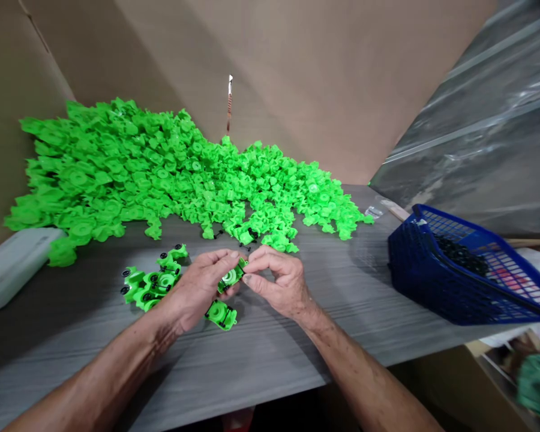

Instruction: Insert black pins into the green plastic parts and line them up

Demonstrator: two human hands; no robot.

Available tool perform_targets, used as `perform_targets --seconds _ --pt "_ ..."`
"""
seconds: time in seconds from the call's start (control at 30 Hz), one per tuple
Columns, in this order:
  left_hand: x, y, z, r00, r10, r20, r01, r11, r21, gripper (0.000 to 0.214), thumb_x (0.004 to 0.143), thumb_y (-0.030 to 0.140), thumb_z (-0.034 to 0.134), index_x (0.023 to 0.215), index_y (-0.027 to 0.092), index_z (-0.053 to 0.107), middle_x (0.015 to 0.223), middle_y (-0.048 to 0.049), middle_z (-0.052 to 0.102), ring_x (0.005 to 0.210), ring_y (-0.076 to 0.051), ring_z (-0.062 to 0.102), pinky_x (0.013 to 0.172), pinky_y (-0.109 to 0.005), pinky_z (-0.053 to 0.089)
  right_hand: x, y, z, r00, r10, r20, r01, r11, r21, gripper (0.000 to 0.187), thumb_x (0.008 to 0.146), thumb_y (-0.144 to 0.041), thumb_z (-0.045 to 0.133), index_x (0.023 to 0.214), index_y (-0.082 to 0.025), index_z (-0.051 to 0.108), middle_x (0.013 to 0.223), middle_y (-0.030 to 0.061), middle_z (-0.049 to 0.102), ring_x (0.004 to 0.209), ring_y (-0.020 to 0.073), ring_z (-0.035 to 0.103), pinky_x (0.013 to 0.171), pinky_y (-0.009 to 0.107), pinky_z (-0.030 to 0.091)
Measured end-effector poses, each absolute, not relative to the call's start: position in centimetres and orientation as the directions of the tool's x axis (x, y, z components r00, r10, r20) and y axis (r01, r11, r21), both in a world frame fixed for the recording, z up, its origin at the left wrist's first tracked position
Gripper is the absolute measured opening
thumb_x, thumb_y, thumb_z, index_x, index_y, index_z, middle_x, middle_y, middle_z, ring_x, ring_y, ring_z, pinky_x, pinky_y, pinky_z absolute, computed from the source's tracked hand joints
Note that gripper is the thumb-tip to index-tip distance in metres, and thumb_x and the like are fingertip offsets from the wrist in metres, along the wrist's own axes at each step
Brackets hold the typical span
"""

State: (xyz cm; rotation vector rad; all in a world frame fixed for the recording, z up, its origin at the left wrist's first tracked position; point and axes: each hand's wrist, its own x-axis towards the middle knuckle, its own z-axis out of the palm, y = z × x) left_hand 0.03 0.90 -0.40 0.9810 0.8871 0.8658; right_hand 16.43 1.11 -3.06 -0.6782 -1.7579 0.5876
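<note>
L hand (198, 288) & R hand (276, 282) both pinching green plastic part (231, 277); blue mesh basket (432, 264) holds black bits (461, 255).

The grey wood-grain table (270, 378) carries a wide heap of bright green plastic parts (162, 174) spreading along its far side from upper left to centre. At lower left of centre, a small cluster of green parts with black pieces (150, 285) lies apart from the heap, one more such part (220, 315) just beside it. A white plastic container (13, 270) sits at the left edge, a small clear bag (373, 211) lies at the heap's right end, and a tilted blue mesh basket (450, 270) rests at right.
</note>
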Motion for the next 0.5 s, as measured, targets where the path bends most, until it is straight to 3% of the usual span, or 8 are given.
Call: perform_targets --seconds 0.27,0.5 --pt "0.0 0.76 -0.42 0.336 0.921 -0.195 -0.186 0.268 0.945 0.037 0.079 0.053 0.063 0.084 0.016 0.066 0.069 0.0005 0.052 0.057 -0.009 0.042 0.049 -0.019 0.032 16.44 1.32 -3.01 -0.272 0.656 0.704 0.19 0.754 -0.629 0.007 0.082 -0.01 0.065 0.08 -0.016 0.068 0.076 0.0022 0.063 0.072 0.0121 0.06 0.065 0.025 0.049" --pt "0.07 0.73 -0.46 0.327 0.922 -0.208 -0.183 0.278 0.943 0.039 0.077 0.053 0.066 0.074 0.014 0.064 0.067 0.0002 0.052 0.054 -0.008 0.041 0.048 -0.019 0.032 16.44 1.24 -2.99 -0.297 0.648 0.701 0.215 0.761 -0.613 0.008 0.083 -0.009 0.064 0.08 -0.016 0.068 0.076 0.0024 0.062 0.073 0.0122 0.06 0.067 0.025 0.049"
